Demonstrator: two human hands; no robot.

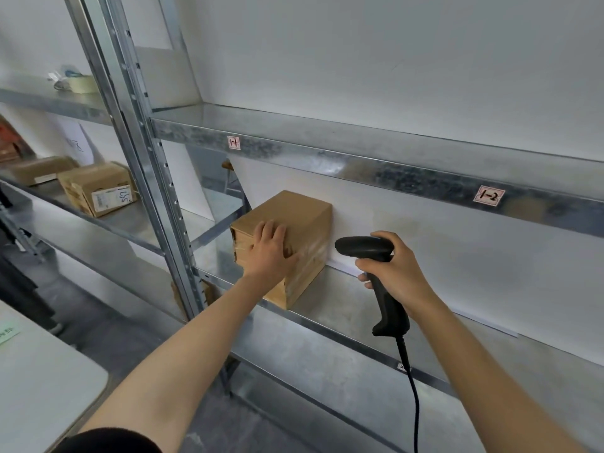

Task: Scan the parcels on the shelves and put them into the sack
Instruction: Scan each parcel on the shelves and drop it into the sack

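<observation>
A brown cardboard parcel [294, 217] stands on the metal shelf [359, 322], at its left end against the white back wall. My left hand [271, 250] lies over the parcel's near top corner, fingers on the top and thumb down the right side. To the right of the parcel, my right hand [395, 273] grips the handle of a black corded barcode scanner [362, 246]. The scanner's head points left toward the parcel's right side. No label shows on the parcel's visible faces. The sack is not in view.
An upper shelf [327, 158] with small tags runs above the parcel. The neighbouring rack on the left holds more cardboard parcels [98, 188] and a tape roll [81, 83] higher up. A white table corner [49, 380] sits at lower left. Steel uprights [157, 191] separate the racks.
</observation>
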